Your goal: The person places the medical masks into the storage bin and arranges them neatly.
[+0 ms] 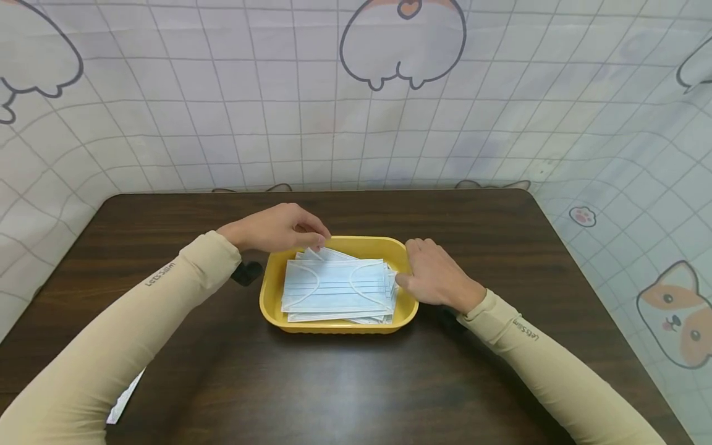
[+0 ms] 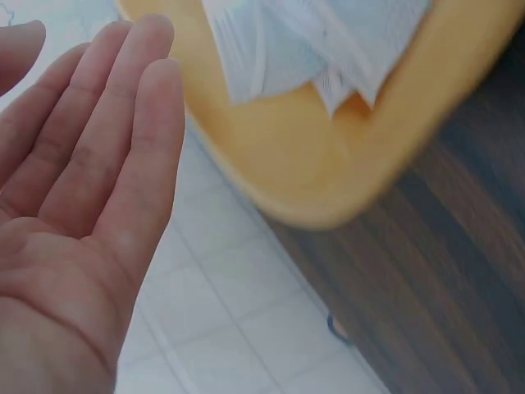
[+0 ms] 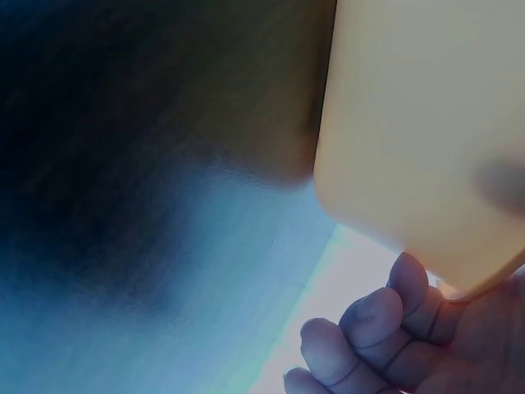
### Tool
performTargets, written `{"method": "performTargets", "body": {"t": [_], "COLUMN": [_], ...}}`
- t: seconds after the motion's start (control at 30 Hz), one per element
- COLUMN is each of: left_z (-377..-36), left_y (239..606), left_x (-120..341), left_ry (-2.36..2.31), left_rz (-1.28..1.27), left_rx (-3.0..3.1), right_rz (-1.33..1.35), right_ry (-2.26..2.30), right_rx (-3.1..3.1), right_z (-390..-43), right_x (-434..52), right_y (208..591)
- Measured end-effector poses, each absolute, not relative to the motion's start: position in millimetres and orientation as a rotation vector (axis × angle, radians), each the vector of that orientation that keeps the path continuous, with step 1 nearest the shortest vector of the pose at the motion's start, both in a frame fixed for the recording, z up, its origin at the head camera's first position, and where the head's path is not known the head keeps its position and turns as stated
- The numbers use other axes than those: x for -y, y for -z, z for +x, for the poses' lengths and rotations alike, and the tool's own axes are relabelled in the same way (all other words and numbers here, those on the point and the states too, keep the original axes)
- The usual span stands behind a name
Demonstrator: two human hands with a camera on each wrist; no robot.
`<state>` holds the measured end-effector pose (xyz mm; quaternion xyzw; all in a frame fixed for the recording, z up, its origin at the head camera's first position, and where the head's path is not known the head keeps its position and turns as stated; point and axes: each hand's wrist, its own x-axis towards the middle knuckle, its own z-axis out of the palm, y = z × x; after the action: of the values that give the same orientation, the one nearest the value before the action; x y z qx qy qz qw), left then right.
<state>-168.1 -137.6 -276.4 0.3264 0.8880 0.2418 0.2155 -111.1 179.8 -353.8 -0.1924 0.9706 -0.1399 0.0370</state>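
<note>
A yellow plastic basket [image 1: 339, 328] stands on the table, holding a loose stack of pale blue face masks [image 1: 336, 287] with white ear loops. My left hand [image 1: 283, 227] hovers over the basket's back left corner. In the left wrist view its fingers [image 2: 156, 123] are nearly straight, with nothing in the palm, and the masks lie apart from them. At the basket's right side, my right hand [image 1: 436, 275] grips the rim, thumb on the inner side. The right wrist view shows its bent fingers [image 3: 373, 320] by the basket's outer wall [image 3: 418, 123].
The dark wood table [image 1: 356, 389] extends around the basket. Part of a white flat item [image 1: 127, 398] shows beside the left sleeve, its kind unclear. A white gridded cloth [image 1: 311, 123] with cartoon dogs hangs behind the table and along its sides.
</note>
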Motion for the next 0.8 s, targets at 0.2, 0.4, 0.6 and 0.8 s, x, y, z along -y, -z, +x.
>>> {"method": "performTargets", "body": {"t": [0.2, 0.4, 0.6, 0.8], "left_z": [-164.8, -155.8, -144.3, -132.0], "left_y": [264.7, 254.7, 248.8, 246.7], "left_x": [164.7, 199.0, 232.0, 266.5], "left_ry": [-0.683, -0.686, -0.697, -0.703], "left_rz": [0.834, 0.725, 0.638, 0.517], "left_rx": [-2.5, -2.565, -2.607, -2.648], "right_rz": [-0.581, -0.566, -0.588, -0.61], "right_ry": [0.422, 0.42, 0.422, 0.443], "right_rx": [-2.97, -2.963, -2.967, -2.973], "right_z": [-109.9, -111.3, -112.3, -112.6], "right_x": [-178.9, -178.0, -177.0, -175.6], "right_y": [352.6, 353.9, 354.2, 353.3]}}
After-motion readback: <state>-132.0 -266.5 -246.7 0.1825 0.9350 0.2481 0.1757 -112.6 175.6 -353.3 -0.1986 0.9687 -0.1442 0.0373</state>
